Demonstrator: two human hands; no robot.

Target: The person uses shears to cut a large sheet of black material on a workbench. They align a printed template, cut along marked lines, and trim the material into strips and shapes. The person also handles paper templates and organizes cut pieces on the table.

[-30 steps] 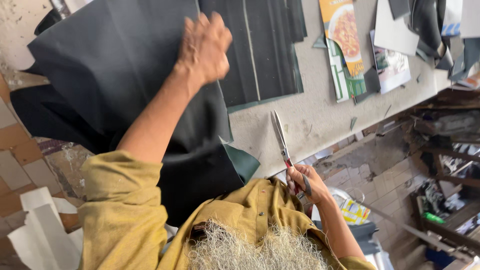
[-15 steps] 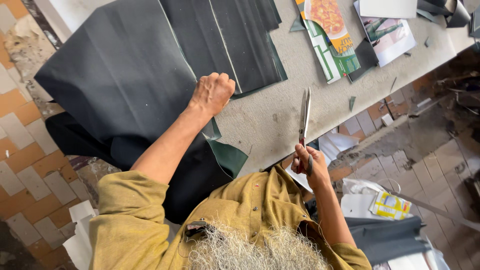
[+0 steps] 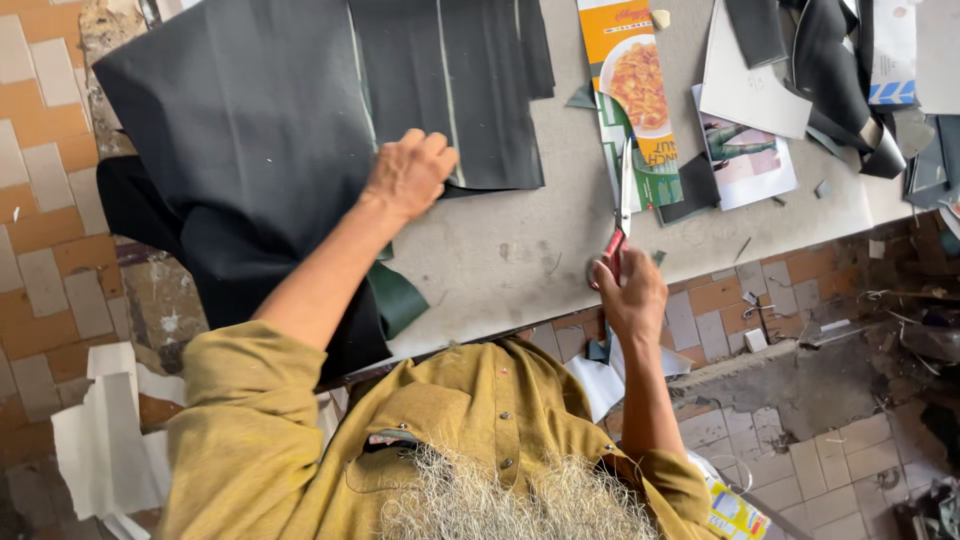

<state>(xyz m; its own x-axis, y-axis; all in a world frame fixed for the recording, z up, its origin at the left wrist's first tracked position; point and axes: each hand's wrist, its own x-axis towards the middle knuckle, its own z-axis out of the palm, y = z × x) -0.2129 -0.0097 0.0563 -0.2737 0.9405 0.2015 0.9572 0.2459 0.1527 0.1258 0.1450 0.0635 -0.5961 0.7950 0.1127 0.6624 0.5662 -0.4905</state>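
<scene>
A large sheet of black leather-like material (image 3: 250, 130) lies over the left part of the grey worktable (image 3: 520, 250) and hangs off its near edge. My left hand (image 3: 408, 175) rests in a loose fist on the sheet's near right corner, beside narrower black strips (image 3: 470, 80). My right hand (image 3: 628, 292) grips the red handles of a pair of scissors (image 3: 621, 205) at the table's front edge. Their closed blades point away from me, toward a printed food carton (image 3: 632, 90).
White card sheets (image 3: 752, 75), a printed picture card (image 3: 745, 160) and dark offcuts (image 3: 835, 70) crowd the table's far right. White paper scraps (image 3: 105, 440) lie on the brick-tiled floor (image 3: 40, 250) to the left. More scraps and broken tiling sit on the floor at right.
My left hand came down from a raised, spread position and now lies closed on the black sheet. The scissors in my right hand swung upright and moved over the table edge.
</scene>
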